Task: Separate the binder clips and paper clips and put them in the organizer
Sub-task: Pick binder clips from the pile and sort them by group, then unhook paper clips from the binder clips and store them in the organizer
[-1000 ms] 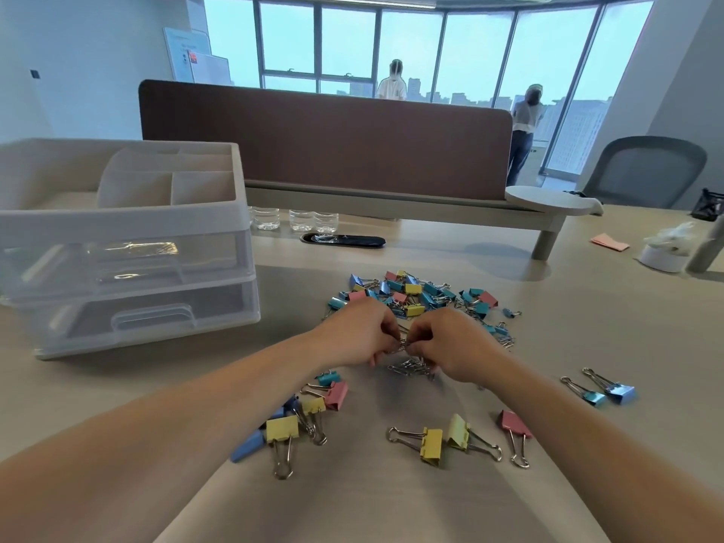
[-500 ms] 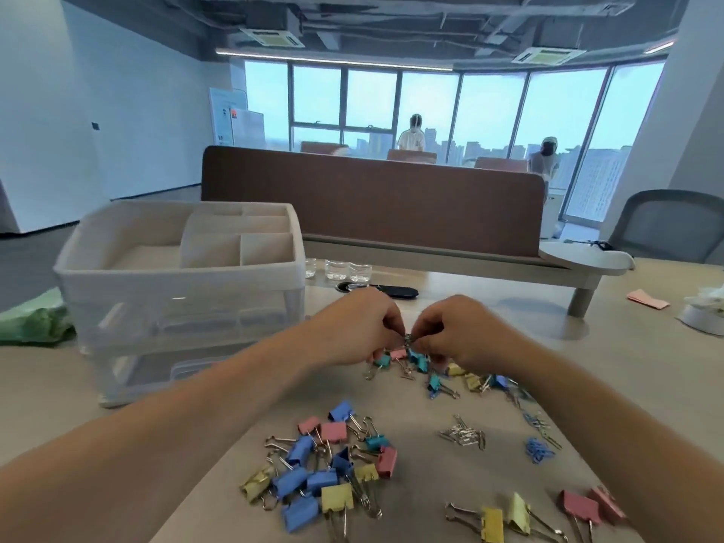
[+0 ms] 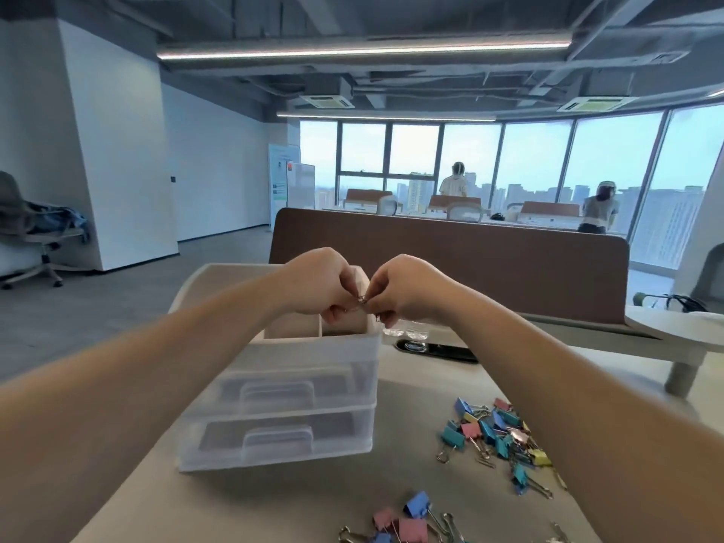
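My left hand (image 3: pixel 319 282) and my right hand (image 3: pixel 407 288) are raised together over the top compartments of the translucent white organizer (image 3: pixel 282 380). Between their fingertips they pinch a small bunch of silver paper clips (image 3: pixel 362 301). The organizer has an open divided tray on top and two shut drawers below. A heap of coloured binder clips (image 3: pixel 495 436) lies on the table to the organizer's right. More pink and blue binder clips (image 3: pixel 407 523) lie near the bottom edge.
A brown desk divider (image 3: pixel 470 260) runs across behind the organizer. Small clear glasses (image 3: pixel 415 335) and a dark oval cable slot (image 3: pixel 438 350) sit just right of the organizer. An office chair (image 3: pixel 23 229) stands far left. Two people stand by the windows.
Both hands lifted off the table with the paper clips and moved left and up over the organizer's top tray. The camera tilted up, so the clip piles dropped low in view.
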